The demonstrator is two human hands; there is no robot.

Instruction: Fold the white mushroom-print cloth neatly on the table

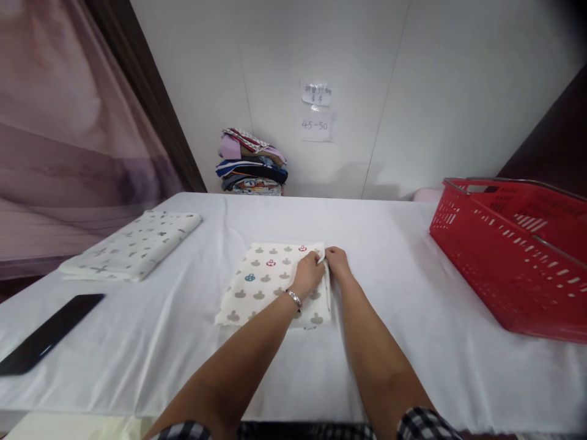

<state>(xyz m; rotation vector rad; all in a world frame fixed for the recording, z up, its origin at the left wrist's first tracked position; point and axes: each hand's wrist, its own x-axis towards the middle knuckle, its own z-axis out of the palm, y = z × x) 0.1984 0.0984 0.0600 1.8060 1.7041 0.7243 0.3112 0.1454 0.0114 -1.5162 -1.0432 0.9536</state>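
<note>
A white cloth (266, 287) with grey, red and blue mushroom-like prints lies folded in layers in the middle of the table. Over its upper right part, my left hand (308, 274) is closed, pinching the cloth near its right edge. A silver bracelet (294, 297) circles that wrist. My right hand (338, 261) is just beside it at the cloth's top right corner, fingers closed on the edge. The fingertips of both hands are close together, and the layers between them are partly hidden.
The table has a white cover (376, 238). A folded patterned cloth (137, 244) and a black flat slab (50, 333) lie left. At right stands a red plastic basket (499, 269). Folded fabrics (252, 165) are piled behind the far edge, below paper notes (316, 125) on the wall.
</note>
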